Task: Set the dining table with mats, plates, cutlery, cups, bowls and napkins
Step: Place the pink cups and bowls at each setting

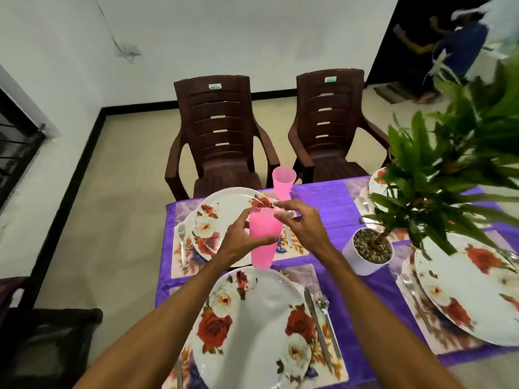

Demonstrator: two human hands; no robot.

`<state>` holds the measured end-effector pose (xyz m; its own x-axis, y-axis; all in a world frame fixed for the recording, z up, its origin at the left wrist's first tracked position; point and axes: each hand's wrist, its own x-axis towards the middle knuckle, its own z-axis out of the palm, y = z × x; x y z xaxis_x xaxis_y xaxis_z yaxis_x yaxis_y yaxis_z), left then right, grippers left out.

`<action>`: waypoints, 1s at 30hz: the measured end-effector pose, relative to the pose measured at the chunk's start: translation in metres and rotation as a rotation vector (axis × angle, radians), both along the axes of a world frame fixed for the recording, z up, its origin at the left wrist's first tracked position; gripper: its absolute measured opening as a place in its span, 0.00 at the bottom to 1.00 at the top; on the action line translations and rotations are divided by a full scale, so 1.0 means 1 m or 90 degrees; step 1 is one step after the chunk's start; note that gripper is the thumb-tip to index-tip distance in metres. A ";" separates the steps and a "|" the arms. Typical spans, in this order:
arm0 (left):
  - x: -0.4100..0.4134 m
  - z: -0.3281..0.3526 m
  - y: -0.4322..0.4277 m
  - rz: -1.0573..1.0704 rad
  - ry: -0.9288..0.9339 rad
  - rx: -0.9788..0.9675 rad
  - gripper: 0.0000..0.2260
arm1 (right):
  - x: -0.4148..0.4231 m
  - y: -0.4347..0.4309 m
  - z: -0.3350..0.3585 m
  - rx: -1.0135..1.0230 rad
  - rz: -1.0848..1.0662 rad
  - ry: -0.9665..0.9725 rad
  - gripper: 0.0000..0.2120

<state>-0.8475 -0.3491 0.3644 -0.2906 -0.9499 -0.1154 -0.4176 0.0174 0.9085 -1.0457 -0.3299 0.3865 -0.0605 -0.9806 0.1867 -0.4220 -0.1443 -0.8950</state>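
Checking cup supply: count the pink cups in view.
2. One pink cup stands beyond the far plate; the left hand holds another pink cup, perhaps with more nested inside.
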 end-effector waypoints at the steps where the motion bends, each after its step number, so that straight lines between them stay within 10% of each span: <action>1: 0.000 0.003 0.006 -0.009 0.007 0.003 0.41 | 0.002 0.009 0.005 0.021 0.038 0.005 0.14; 12: -0.026 0.015 0.081 -0.046 0.028 0.016 0.39 | -0.018 0.084 0.027 0.124 0.030 0.087 0.19; 30: -0.064 0.004 0.123 0.029 -0.022 0.056 0.38 | -0.066 0.095 0.029 0.109 0.008 -0.192 0.22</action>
